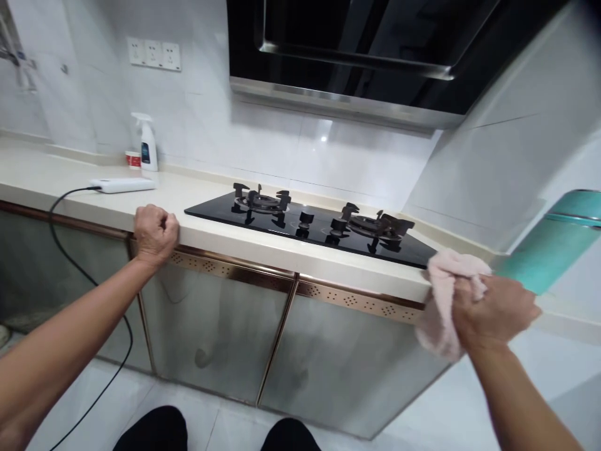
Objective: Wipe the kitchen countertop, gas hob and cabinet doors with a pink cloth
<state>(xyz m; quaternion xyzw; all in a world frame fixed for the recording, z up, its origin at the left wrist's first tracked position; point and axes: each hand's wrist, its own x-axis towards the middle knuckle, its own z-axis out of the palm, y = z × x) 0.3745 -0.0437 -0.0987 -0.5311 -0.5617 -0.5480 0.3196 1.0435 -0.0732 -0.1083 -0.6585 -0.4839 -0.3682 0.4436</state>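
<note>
My right hand [498,310] grips a pale pink cloth [444,307] at the right front corner of the counter. Part of the cloth lies on the countertop edge and part hangs down in front of it. My left hand [156,233] is a closed fist resting on the front edge of the cream countertop [225,241]; whether anything is inside it is hidden. Between my hands lies a black glass gas hob [300,228] with two burners and two knobs. The hob's right front corner is close to the cloth.
A white spray bottle [148,147] and a small red-and-white cup [133,160] stand at the back left. A white device [124,185] trails a black cable [77,266] to the floor. A black range hood [347,62] hangs above; a teal container [549,244] stands at right.
</note>
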